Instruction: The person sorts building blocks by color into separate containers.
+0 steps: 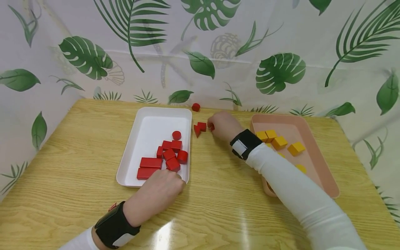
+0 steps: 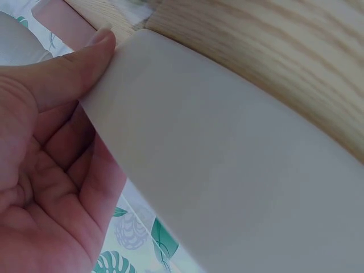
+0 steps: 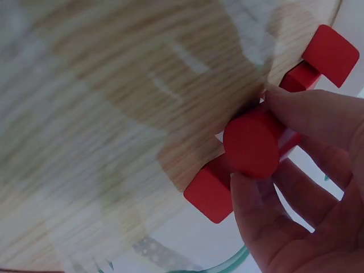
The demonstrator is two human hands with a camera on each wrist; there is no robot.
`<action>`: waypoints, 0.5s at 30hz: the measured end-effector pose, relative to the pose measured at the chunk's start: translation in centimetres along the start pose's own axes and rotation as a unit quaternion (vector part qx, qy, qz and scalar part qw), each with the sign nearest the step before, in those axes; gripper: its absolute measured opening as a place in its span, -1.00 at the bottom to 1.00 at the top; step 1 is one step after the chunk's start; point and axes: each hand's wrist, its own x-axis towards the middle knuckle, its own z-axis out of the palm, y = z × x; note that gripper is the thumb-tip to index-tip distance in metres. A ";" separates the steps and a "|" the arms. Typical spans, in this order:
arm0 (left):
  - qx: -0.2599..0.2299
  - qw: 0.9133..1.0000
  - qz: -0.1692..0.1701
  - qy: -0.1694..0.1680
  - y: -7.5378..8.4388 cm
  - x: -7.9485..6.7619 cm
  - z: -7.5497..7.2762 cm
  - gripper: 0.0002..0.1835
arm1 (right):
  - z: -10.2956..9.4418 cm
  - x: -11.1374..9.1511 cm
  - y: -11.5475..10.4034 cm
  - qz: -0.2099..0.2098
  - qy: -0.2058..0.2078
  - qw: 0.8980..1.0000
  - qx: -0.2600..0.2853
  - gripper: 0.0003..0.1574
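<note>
My left hand (image 1: 160, 191) grips the near right corner of a white tray (image 1: 150, 116). In the left wrist view its thumb (image 2: 85, 65) lies against the tray's outer wall (image 2: 216, 142), with the fingers curled at the rim. Several red blocks (image 1: 151, 162) lie in that tray, mostly in its near right part. Right of the tray, my right hand (image 1: 225, 125) pinches a red cylinder (image 3: 250, 145) between thumb and fingers, just over the table. Close beside that hand are a red triangular block (image 1: 197, 130) and a small red block (image 1: 202, 126).
Another red block (image 1: 196, 107) sits at the table's back edge, against the leaf-print cloth (image 1: 175, 80). At the right stands a pink tray (image 1: 325, 173) with several yellow blocks (image 1: 296, 148), partly covered by my right forearm. Wood-grain table (image 1: 215, 205) lies between the trays.
</note>
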 end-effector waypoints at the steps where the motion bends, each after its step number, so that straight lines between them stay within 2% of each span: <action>1: 0.001 1.000 0.000 0.002 0.0 0.0 0.0 -0.71 | -0.1 -0.1 0.0 -0.001 -0.006 1.000 0.004 -0.82; 5: -0.002 1.000 0.000 0.005 0.0 0.0 0.1 -0.70 | -0.4 -0.3 -0.1 0.004 -0.013 1.000 0.017 -0.82; 8: -0.006 1.000 0.000 0.000 0.0 -0.1 0.1 -0.72 | -1.1 -0.3 -0.7 0.006 -0.001 1.000 0.031 -0.81; 11: -0.009 1.000 -0.001 -0.006 0.0 0.0 0.0 -0.75 | -2.0 -0.3 -2.1 -0.004 0.027 0.999 0.037 -0.80; 15: -0.013 1.000 -0.002 -0.009 0.0 0.0 0.0 -0.75 | -3.0 -0.3 -4.6 -0.039 0.054 0.997 0.036 -0.77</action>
